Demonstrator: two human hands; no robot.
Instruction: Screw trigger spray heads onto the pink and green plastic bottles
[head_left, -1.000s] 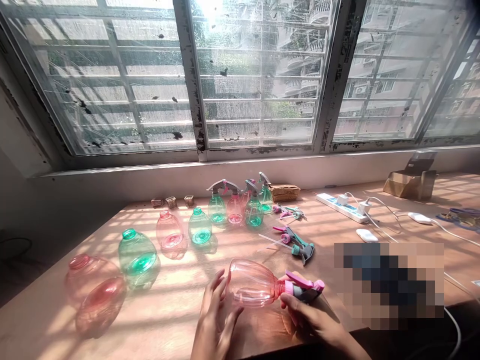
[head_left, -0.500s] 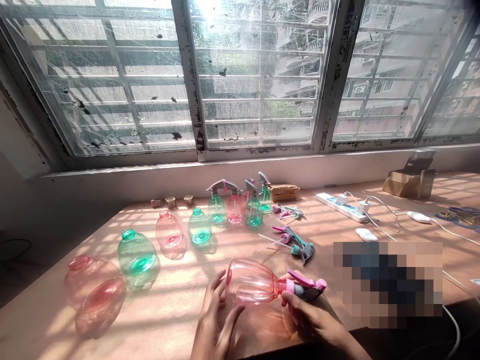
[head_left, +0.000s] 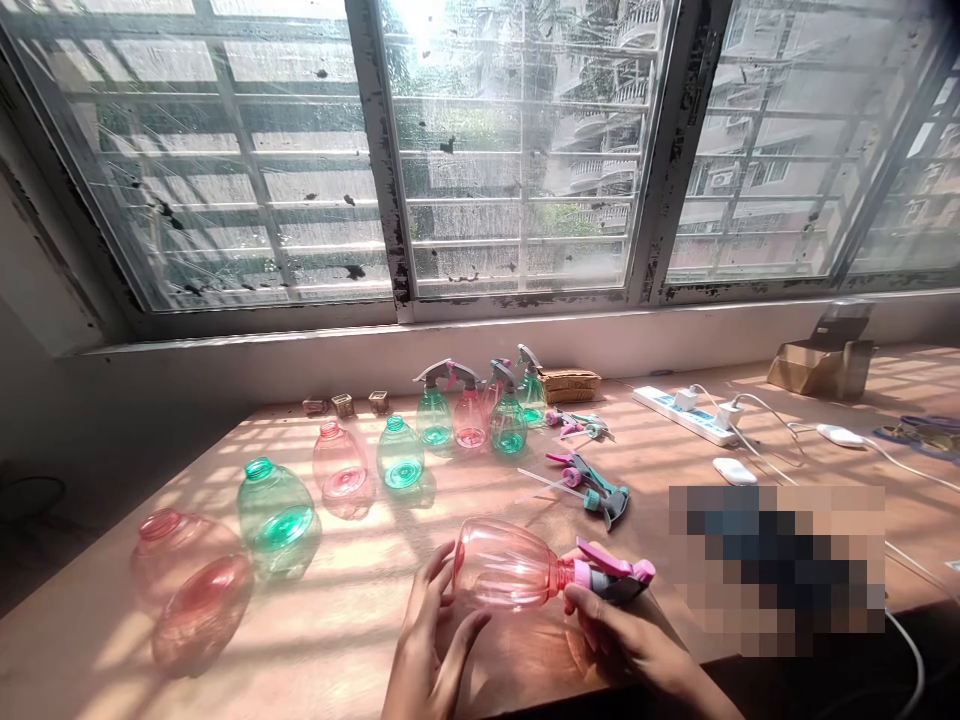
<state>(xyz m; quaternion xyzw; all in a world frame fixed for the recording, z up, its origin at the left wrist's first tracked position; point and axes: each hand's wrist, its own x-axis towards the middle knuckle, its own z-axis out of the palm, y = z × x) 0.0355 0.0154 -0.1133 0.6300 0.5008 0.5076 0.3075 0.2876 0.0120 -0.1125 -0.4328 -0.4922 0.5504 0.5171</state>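
Note:
A clear pink spray bottle (head_left: 506, 565) lies on its side above the table's front part, its base to the left. My right hand (head_left: 615, 630) is closed round its neck, thumb against the pink collar of the spray head (head_left: 611, 572). The grey and pink spray head is seated on the neck, its pink trigger upward. My left hand (head_left: 435, 635) is open at the bottle's base, fingers and thumb spread; whether it bears any weight I cannot tell. Beyond the bottle lie loose spray heads (head_left: 600, 493) with thin tubes.
Headless bottles stand at left: a green bottle (head_left: 274, 508), a pink bottle (head_left: 341, 462) and others. Behind stand several bottles with spray heads (head_left: 470, 410), beside a brown packet (head_left: 570, 385). A power strip (head_left: 684, 415) with white cables and a pixelated patch are at right.

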